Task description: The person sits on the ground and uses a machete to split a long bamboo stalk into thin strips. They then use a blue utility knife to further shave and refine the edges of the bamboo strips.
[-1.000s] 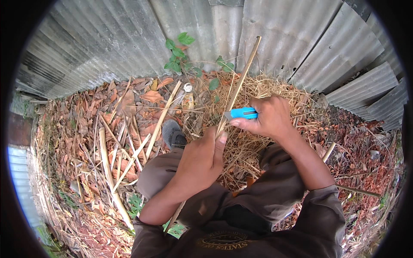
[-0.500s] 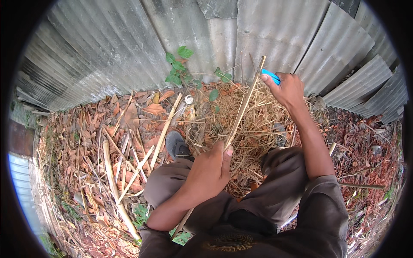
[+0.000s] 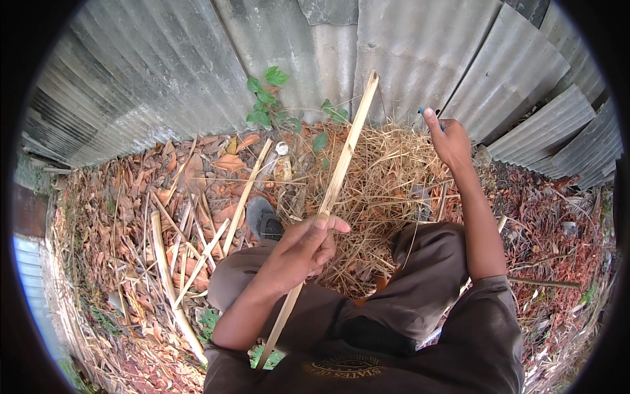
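Note:
My left hand (image 3: 302, 253) is closed round a long pale strip of split wood or bamboo (image 3: 342, 164). The strip slants from beside my lap up toward the metal wall, its broad, pale face now in view. At the right, clear of the strip, my right hand (image 3: 451, 141) is closed with the thumb up, gripping a small blue tool (image 3: 422, 110). Only bits of blue show past the fingers, so its kind and blade are hidden. Below the hands, dry shavings (image 3: 374, 197) lie heaped between my feet.
Corrugated metal sheets (image 3: 420, 59) wall off the far side. Several cut sticks (image 3: 165, 259) lie on dry leaves (image 3: 131, 197) at the left. A plastic bottle (image 3: 283, 169) lies near my shoe (image 3: 263, 218). A green plant (image 3: 262, 98) grows against the wall.
My right hand has moved away from the strip, to the right, with the blue tool. My left hand has shifted slightly left and rolled, turning the strip and swinging its far end left.

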